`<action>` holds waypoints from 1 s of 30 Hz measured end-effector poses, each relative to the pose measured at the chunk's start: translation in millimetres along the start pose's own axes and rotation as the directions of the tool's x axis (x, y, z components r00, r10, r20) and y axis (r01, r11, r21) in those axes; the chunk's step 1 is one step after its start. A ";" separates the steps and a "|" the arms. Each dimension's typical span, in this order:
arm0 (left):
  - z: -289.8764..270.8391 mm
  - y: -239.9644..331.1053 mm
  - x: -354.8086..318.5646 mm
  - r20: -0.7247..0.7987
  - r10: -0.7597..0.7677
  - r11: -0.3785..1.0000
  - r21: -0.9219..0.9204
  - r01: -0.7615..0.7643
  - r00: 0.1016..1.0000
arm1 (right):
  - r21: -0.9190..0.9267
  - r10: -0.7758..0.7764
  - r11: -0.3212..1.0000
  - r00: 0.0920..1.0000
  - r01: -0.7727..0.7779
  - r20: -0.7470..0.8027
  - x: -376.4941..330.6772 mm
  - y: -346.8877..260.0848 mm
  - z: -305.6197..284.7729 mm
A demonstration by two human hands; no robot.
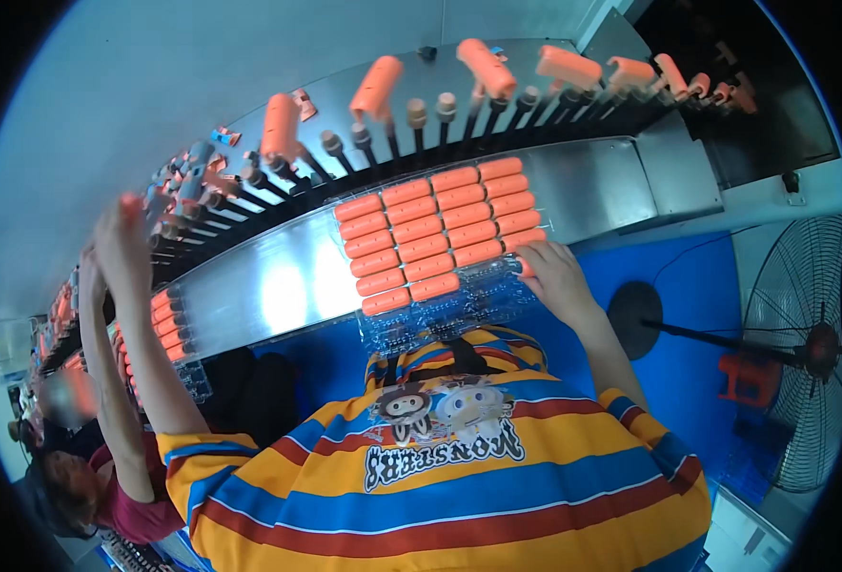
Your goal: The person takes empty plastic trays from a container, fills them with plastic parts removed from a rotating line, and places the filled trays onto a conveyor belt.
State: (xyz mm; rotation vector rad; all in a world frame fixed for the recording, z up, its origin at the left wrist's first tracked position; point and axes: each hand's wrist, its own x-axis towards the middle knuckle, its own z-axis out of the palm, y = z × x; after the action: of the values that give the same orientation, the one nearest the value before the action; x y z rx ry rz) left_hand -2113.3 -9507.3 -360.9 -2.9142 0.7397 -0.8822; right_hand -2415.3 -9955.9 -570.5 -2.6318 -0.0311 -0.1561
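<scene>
My left hand (123,243) is raised at the far left beside the row of dark posts, blurred. An orange piece (130,206) shows at its closed fingertips. On the right, my right hand (556,278) is at the near right corner of a clear plastic tray (483,303), its fingers closed on an orange plastic shell (525,266). Rows of rounded orange plastic shells (426,245) lie in the tray, with bare slots along its near side.
Dark posts with light tips (417,114) line a rail beyond the bench; some carry orange shells (377,88). A co-worker (68,481) reaches up close to my left arm. A metal bench (249,286) runs across. A black fan (811,348) stands right.
</scene>
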 end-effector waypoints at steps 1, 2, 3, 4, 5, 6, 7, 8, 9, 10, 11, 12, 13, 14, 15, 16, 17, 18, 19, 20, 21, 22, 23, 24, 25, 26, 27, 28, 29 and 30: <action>-13.5 16.0 -5.2 0.037 -0.058 0.997 -0.053 0.060 0.998 | -0.009 -0.006 1.000 1.000 0.007 0.018 -2.2 1.1 1.6; -20.7 43.1 -12.4 0.079 -0.111 0.987 -0.105 0.119 0.991 | -0.019 0.011 1.000 1.000 -0.010 0.021 -4.7 1.9 4.5; -1.9 76.5 -29.4 0.081 -0.061 0.986 -0.147 0.072 0.995 | -0.078 0.026 0.997 0.999 -0.023 0.028 -7.9 5.0 7.5; 4.4 122.6 -54.4 0.078 0.093 0.928 -0.369 -0.058 0.993 | -0.115 0.017 0.993 0.999 -0.014 0.033 -6.9 10.0 11.8; 11.1 161.4 -79.1 0.359 0.008 0.830 -0.523 0.194 0.933 | -0.109 0.010 0.994 0.999 -0.006 0.034 -2.6 11.9 13.8; 17.8 197.6 -99.5 0.410 0.289 0.682 -0.723 0.115 0.865 | -0.102 0.001 0.995 0.999 0.003 0.035 -1.2 13.2 15.7; 37.5 232.9 -120.6 0.366 0.378 0.659 -0.752 0.031 0.850 | -0.102 -0.013 0.995 0.999 0.017 0.044 0.2 10.0 12.0; 54.2 269.0 -126.5 0.180 0.504 0.549 -0.822 -0.152 0.845 | -0.110 -0.010 0.994 0.999 0.015 0.044 0.5 10.4 8.2; 71.7 296.8 -141.2 0.255 0.506 0.562 -0.822 -0.091 0.824 | -0.116 -0.007 0.993 0.999 0.013 0.051 0.8 11.5 4.4; 83.5 320.1 -145.2 0.222 0.525 0.576 -0.803 -0.151 0.822 | -0.121 -0.003 0.993 0.998 0.010 0.055 -0.2 14.0 -0.4; 88.9 339.3 -163.5 0.205 0.542 0.589 -0.784 -0.195 0.815 | -0.123 0.011 0.992 0.998 -0.002 0.067 -19.6 12.0 1.2; 101.8 352.7 -169.9 0.172 0.581 0.587 -0.765 -0.264 0.795 | -0.076 0.022 0.997 0.999 -0.018 0.046 -28.2 15.3 2.1; 108.4 358.8 -180.3 0.190 0.622 0.636 -0.689 -0.348 0.760 | -0.029 0.031 0.999 0.999 -0.030 0.024 -37.3 17.9 3.6; 111.3 369.6 -180.2 0.191 0.667 0.653 -0.615 -0.442 0.720 | -0.046 0.035 0.998 0.999 -0.036 -0.010 -46.6 20.9 3.7; 121.4 369.7 -192.7 0.243 0.692 0.653 -0.611 -0.447 0.680 | -0.057 0.023 0.998 0.999 -0.026 -0.048 -52.0 21.7 8.7; 119.1 369.1 -194.3 0.256 0.706 0.641 -0.627 -0.443 0.660 | -0.101 -0.017 0.995 0.999 0.013 -0.040 -55.5 23.9 12.9; 117.4 367.5 -193.8 0.263 0.722 0.626 -0.644 -0.441 0.640 | -0.073 0.001 0.997 1.000 -0.003 -0.020 -54.6 24.1 11.3; 115.7 366.1 -195.3 0.290 0.722 0.635 -0.638 -0.436 0.628 | -0.041 0.019 0.999 1.000 -0.019 0.003 -56.0 22.2 9.8; 115.9 365.9 -192.8 0.293 0.710 0.642 -0.642 -0.419 0.640 | -0.071 0.032 0.997 0.998 -0.036 -0.057 -56.0 24.7 8.6; 111.0 365.2 -189.2 0.304 0.694 0.655 -0.643 -0.397 0.652 | -0.083 0.037 0.996 0.996 -0.043 -0.077 -54.8 27.9 1.7; 106.4 366.7 -184.2 0.294 0.678 0.655 -0.658 -0.372 0.674 | -0.084 0.069 0.993 0.990 -0.079 -0.119 -52.5 30.9 -7.7; 105.2 369.6 -174.3 0.274 0.684 0.648 -0.654 -0.390 0.676 | -0.081 0.099 0.990 0.982 -0.113 -0.161 -49.1 34.9 -16.8; 102.2 372.1 -163.5 0.240 0.679 0.614 -0.704 -0.357 0.694 | -0.062 0.104 0.990 0.964 -0.123 -0.247 -42.2 43.4 -24.8; 93.4 375.2 -149.9 0.210 0.672 0.575 -0.753 -0.321 0.711 | -0.066 0.103 0.990 0.959 -0.124 -0.264 -35.3 52.0 -36.1; 84.7 379.6 -132.2 0.161 0.647 0.553 -0.772 -0.313 0.745 | -0.036 0.214 0.972 0.942 -0.231 -0.260 -26.6 61.4 -49.1; 76.1 383.6 -114.1 0.129 0.617 0.537 -0.790 -0.295 0.776 | -0.002 0.319 0.944 0.915 -0.329 -0.249 -16.4 70.3 -61.0; 69.6 388.0 -94.6 0.097 0.586 0.517 -0.809 -0.279 0.804 | 0.008 0.222 0.971 0.895 -0.237 -0.386 -3.2 81.4 -72.0; 62.6 392.6 -71.7 0.060 0.551 0.501 -0.822 -0.273 0.832 | 0.005 0.122 0.990 0.848 -0.140 -0.515 13.1 92.8 -84.1; 54.2 396.8 -47.6 0.031 0.508 0.492 -0.831 -0.260 0.861 | -0.054 0.050 0.994 0.824 -0.097 -0.565 32.2 98.0 -103.4; 46.9 399.4 -24.3 0.007 0.460 0.488 -0.838 -0.247 0.888 | -0.112 -0.026 0.992 0.794 -0.053 -0.608 53.0 99.5 -122.0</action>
State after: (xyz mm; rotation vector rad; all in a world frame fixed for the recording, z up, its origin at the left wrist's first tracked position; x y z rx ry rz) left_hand -2280.9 -9857.3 -469.2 -3.1853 2.1369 -0.0945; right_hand -2370.5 -10102.3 -506.3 -2.5716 0.2252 -1.0263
